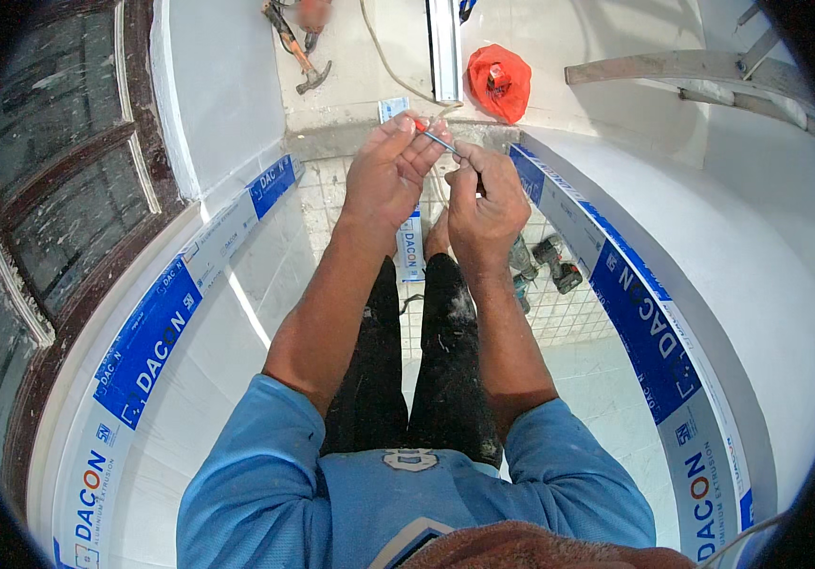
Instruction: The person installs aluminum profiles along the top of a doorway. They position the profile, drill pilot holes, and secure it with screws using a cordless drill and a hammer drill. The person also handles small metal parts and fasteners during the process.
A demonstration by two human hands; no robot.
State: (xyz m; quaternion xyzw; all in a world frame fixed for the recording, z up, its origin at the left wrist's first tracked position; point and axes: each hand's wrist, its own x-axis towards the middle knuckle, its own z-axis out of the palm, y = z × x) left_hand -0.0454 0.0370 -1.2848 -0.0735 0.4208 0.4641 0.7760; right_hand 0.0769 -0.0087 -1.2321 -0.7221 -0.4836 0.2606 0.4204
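My left hand (384, 175) is turned palm up, its thumb and fingers closed on the red end of a thin, screw-like metal rod (439, 142). The red piece (420, 125) looks like a plastic wall plug, though it is too small to be sure. My right hand (488, 209) pinches the rod's other end between thumb and curled fingers. Both hands are raised in front of me, close together, with the rod slanting between them. Below the right hand, a dark green and black cordless drill (557, 266) lies on the tiled floor, partly hidden by my forearm.
Film-wrapped aluminium frame pieces run along both sides, left (175, 284) and right (630, 322). Beyond my hands are a hammer (311, 74), a red plastic bag (499, 83), a cable (384, 62) and an upright metal profile (443, 52). A ladder-like metal frame (673, 66) stands far right.
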